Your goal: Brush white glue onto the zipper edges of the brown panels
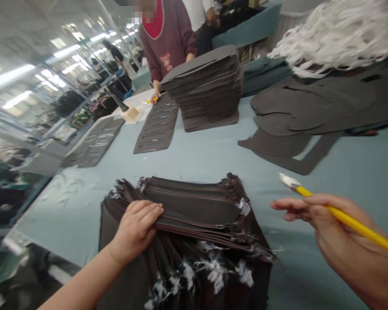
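Observation:
In the head view, my left hand (138, 226) lies over a bundle of dark fabric pieces (194, 206), its fingers curled on the upper layers. The pieces are folded and fanned toward me. Whitish frayed bits (216, 275) show along their edges. To the right of the bundle and apart from it, my right hand (330, 228) is closed round a yellow-handled brush (352, 219). The brush's white-coated tip points up and left over the table.
A pale green table (207, 155) carries a tall stack of dark panels (210, 94), flat slotted panels (158, 125) and loose dark cut pieces (310, 107). White strips (339, 36) are heaped at the back right. Across the table a person (168, 38) holds a yellow tool near the panels.

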`<move>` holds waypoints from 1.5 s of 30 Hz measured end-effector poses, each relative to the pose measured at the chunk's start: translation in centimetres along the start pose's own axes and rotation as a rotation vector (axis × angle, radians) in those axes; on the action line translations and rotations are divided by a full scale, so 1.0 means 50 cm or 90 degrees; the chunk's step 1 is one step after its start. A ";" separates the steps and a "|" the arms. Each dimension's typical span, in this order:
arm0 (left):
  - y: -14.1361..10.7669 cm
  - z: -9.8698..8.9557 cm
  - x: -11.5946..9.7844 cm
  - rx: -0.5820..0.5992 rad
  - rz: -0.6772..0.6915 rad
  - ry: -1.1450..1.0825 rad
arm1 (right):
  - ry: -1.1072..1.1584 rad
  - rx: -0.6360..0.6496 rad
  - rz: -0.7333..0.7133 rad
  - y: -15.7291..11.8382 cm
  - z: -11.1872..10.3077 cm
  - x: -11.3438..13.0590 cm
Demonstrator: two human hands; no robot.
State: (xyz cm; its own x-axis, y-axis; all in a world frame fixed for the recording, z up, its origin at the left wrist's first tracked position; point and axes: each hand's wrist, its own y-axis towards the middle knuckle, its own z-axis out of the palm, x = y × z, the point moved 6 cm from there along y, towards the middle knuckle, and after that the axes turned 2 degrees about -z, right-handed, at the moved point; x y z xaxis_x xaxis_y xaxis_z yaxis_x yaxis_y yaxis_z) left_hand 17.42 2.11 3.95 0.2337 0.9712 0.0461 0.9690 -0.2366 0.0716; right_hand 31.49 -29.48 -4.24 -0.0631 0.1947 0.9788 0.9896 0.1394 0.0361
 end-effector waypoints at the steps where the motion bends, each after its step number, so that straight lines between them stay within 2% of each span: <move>1: 0.009 0.001 -0.002 0.024 -0.017 -0.010 | -0.003 0.026 0.018 -0.006 0.009 -0.022; 4: 0.033 0.016 0.001 0.130 -0.064 -0.030 | 0.013 0.111 0.057 -0.018 0.056 -0.091; 7: 0.044 0.026 0.005 0.199 -0.084 -0.036 | 0.094 0.153 0.063 -0.028 0.102 -0.121; 11: 0.051 0.030 0.007 0.233 -0.100 -0.029 | 0.164 0.119 0.063 -0.038 0.115 -0.092; 16: 0.087 0.032 0.012 0.344 -0.119 -0.042 | 0.179 0.139 0.076 -0.051 0.119 -0.048; 20: 0.130 0.035 0.013 0.462 -0.123 -0.063 | 0.260 0.221 0.134 -0.062 0.133 -0.055; 23: 0.157 0.049 0.015 0.550 -0.127 -0.056 | 0.334 0.300 0.137 -0.068 0.138 -0.046; 26: 0.176 0.070 0.014 0.613 -0.115 -0.082 | 0.371 0.337 0.141 -0.071 0.138 -0.034; 29: 0.187 0.088 0.014 0.629 -0.090 -0.081 | 0.370 0.343 0.164 -0.075 0.138 -0.034; 33: 0.190 0.103 0.014 0.580 -0.066 -0.071 | 0.369 0.314 0.177 -0.081 0.134 -0.042; 39: 0.185 0.098 0.007 0.565 -0.026 -0.104 | 0.355 0.345 0.146 -0.104 0.131 -0.012; 41: 0.187 0.090 0.004 0.567 -0.044 -0.118 | 0.341 0.347 0.137 -0.111 0.131 0.005; 45: 0.179 0.086 0.003 0.621 -0.125 -0.126 | 0.304 0.311 0.113 -0.119 0.127 0.018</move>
State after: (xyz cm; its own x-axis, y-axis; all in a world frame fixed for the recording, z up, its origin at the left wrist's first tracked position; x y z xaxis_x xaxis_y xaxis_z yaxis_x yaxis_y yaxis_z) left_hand 26.50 0.27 0.31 -0.0138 0.9986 -0.0507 0.6144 -0.0316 -0.7884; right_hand 24.74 -23.95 -4.83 0.2675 -0.1766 0.9472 0.8014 0.5865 -0.1170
